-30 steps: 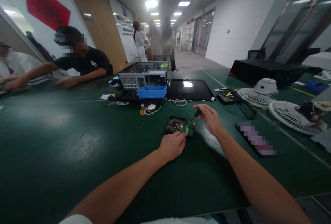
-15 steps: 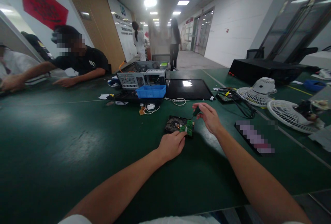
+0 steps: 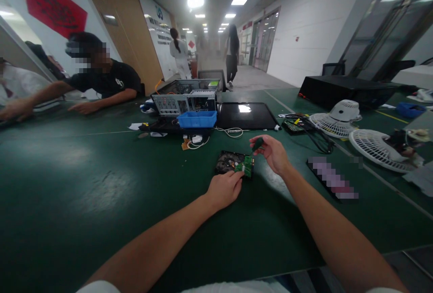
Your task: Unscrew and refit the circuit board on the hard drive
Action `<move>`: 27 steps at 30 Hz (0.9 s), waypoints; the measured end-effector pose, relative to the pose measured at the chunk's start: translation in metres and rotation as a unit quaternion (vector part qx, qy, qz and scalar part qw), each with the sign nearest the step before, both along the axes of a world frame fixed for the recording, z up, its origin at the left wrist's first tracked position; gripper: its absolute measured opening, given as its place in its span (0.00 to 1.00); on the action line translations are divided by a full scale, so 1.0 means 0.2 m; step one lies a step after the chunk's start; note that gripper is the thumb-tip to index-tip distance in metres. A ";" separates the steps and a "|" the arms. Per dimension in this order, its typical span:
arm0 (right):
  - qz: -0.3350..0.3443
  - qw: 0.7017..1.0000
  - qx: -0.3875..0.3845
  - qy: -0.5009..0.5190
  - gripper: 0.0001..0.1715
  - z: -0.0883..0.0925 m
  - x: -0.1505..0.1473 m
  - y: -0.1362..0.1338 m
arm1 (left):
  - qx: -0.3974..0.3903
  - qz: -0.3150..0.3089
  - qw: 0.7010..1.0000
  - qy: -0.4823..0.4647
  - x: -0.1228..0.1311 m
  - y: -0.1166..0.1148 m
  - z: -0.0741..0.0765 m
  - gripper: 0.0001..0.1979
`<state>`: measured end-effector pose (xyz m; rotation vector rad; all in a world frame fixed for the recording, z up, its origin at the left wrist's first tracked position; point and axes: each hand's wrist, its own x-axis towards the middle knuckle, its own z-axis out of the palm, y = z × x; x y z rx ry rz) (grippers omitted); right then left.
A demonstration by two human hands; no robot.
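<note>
Hard drive (image 3: pixel 223 163), one, black-edged, with a green circuit board (image 3: pixel 249 162) at its right end: lying flat at the centre of the frame on a dark green table (image 3: pixel 101 234). Left hand (image 3: pixel 223 190), bare: resting at the drive's near edge, its fingertips touching the board; whether the fingers are gripping the drive or only pressing on it, one cannot tell. Right hand (image 3: pixel 274 154), bare: clamping a dark-handled screwdriver (image 3: pixel 258 144) between thumb and fingers, just right of centre; the shaft is slanting down toward the board's right side, the contact at its tip being too small to make out. Computer case (image 3: pixel 169 104), opened: standing upper centre, behind a blue tray (image 3: pixel 198 120). Black flat panel (image 3: pixel 248 118): lying right of the tray, reflecting a light. Two white fan parts (image 3: pixel 333 126): lying at the right of the frame. Co-worker in a black shirt (image 3: pixel 117 81): sitting upper left, both arms reaching over the table.
</note>
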<state>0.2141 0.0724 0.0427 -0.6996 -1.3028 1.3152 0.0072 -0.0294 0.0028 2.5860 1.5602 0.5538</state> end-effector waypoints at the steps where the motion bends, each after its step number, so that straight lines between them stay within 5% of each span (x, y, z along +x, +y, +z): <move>1: 0.002 1.000 -0.001 0.001 0.20 0.00 0.00 0.00 | 0.000 0.000 1.000 -0.002 0.00 0.00 0.00 0.18; 27: -0.014 0.999 0.026 -0.021 0.15 0.01 0.00 0.00 | -0.007 -0.008 1.000 -0.012 0.00 0.00 0.01 0.18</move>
